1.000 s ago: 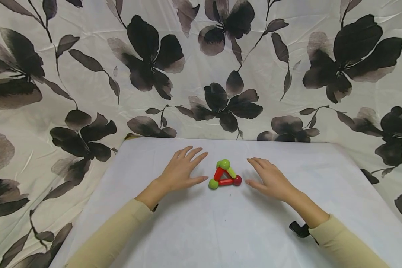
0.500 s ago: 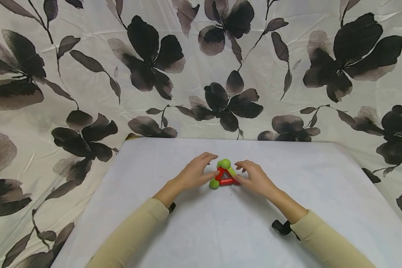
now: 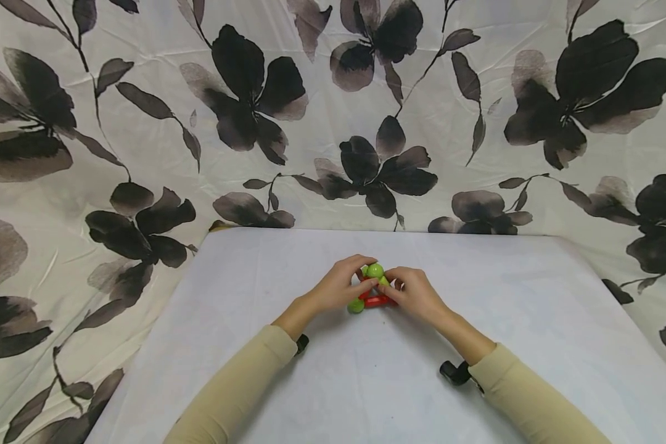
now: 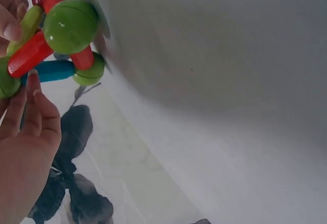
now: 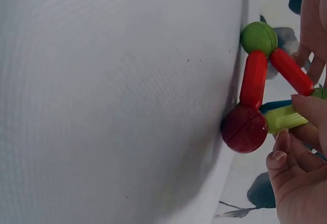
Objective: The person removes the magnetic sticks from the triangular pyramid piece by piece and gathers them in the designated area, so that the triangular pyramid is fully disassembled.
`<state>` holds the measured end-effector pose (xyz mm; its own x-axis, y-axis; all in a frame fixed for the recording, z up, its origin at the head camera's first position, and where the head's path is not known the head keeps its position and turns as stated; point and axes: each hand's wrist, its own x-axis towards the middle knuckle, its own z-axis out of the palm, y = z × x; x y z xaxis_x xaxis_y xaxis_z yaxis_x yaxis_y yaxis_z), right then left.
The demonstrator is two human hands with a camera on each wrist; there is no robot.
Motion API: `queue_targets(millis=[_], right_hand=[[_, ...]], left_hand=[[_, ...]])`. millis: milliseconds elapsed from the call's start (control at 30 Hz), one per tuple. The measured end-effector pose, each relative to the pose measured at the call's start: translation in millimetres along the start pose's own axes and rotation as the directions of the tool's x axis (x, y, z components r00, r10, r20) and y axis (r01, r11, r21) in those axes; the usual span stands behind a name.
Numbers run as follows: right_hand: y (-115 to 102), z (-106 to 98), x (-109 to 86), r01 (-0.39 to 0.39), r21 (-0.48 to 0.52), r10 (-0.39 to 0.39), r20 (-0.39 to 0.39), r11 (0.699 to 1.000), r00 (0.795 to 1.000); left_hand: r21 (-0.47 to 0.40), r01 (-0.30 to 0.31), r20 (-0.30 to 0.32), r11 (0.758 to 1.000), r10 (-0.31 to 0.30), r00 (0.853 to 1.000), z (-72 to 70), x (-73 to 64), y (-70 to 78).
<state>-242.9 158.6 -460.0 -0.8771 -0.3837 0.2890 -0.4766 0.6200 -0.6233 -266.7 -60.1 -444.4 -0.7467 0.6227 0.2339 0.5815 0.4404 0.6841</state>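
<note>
A ball-and-stick construction toy (image 3: 375, 301) stands on the white table, its balls and rods joined in a pyramid-like frame. In the left wrist view it shows a large green ball (image 4: 70, 26), a red rod (image 4: 31, 53) and a blue rod (image 4: 56, 70). The left hand (image 3: 340, 287) grips its upper left part, with fingertips on the red and blue rods. My right hand (image 3: 420, 295) pinches the yellow-green rod (image 5: 287, 119) between thumb and fingers, above the dark red ball (image 5: 244, 129). The top green ball (image 3: 375, 271) sits between both hands.
The white tabletop (image 3: 333, 382) spreads around the toy. Behind it hangs a cloth (image 3: 311, 111) with dark flowers. Black wrist cameras, one being the right camera (image 3: 454, 373), stick out below the sleeves.
Both hands have moved inward from either side of the toy. Their fingers, spread apart before, have closed around its upper rods. The toy stays in nearly the same place.
</note>
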Motion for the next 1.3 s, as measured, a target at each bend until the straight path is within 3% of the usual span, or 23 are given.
queue_targets(millis=[367,633,1300], right_hand=[[0.8,-2.6,1.5,0.029,-0.014,-0.029,0.002,0.999,1.000],[1.1,-1.7,2.7,0.005,-0.003,-0.005,0.000,1.000,1.000],[2.1,-1.5,0.4,0.029,0.017,-0.029,0.016,0.999,0.999]], left_hand=[[0.030,0.016,-0.040,0.999,-0.014,0.999,3.5,4.9,3.8],[0.026,0.001,-0.043,1.000,0.000,0.999,3.2,7.5,8.9],[0.021,0.016,-0.062,1.000,-0.014,0.998,7.1,4.1,8.2]])
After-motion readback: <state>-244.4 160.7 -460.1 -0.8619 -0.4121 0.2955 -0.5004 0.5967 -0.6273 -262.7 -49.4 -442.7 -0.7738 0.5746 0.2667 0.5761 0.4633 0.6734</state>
